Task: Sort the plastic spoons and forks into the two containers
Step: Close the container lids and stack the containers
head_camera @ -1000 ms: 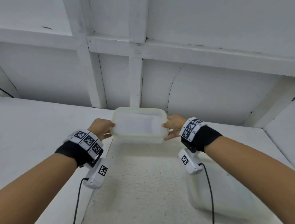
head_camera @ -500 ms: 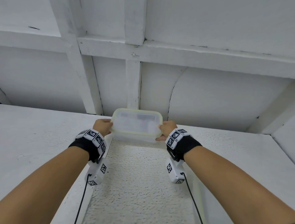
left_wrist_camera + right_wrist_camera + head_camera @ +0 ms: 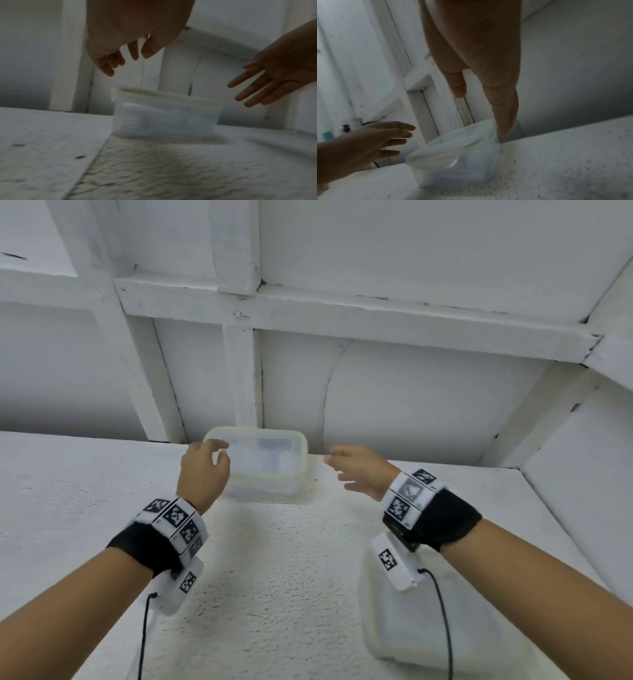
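Note:
A translucent plastic container [image 3: 263, 470] with a pale green rim stands on the white mat at the back, close to the wall. White plastic cutlery [image 3: 135, 119] shows faintly through its side. My left hand [image 3: 205, 470] hovers just off its left end, fingers spread and holding nothing. My right hand [image 3: 356, 470] is off its right end, a short gap away, fingers straight. A second translucent container [image 3: 424, 635] lies at the front right under my right forearm. In the wrist views the container [image 3: 453, 159] stands between both free hands.
A textured white mat [image 3: 274, 594] covers the middle of the white table [image 3: 68, 508]. A white panelled wall [image 3: 411, 405] rises right behind the far container, and a side wall [image 3: 589, 474] closes in the right.
Both hands carried the container away from me and set it down near the wall. They have let go of it and drawn apart to its sides.

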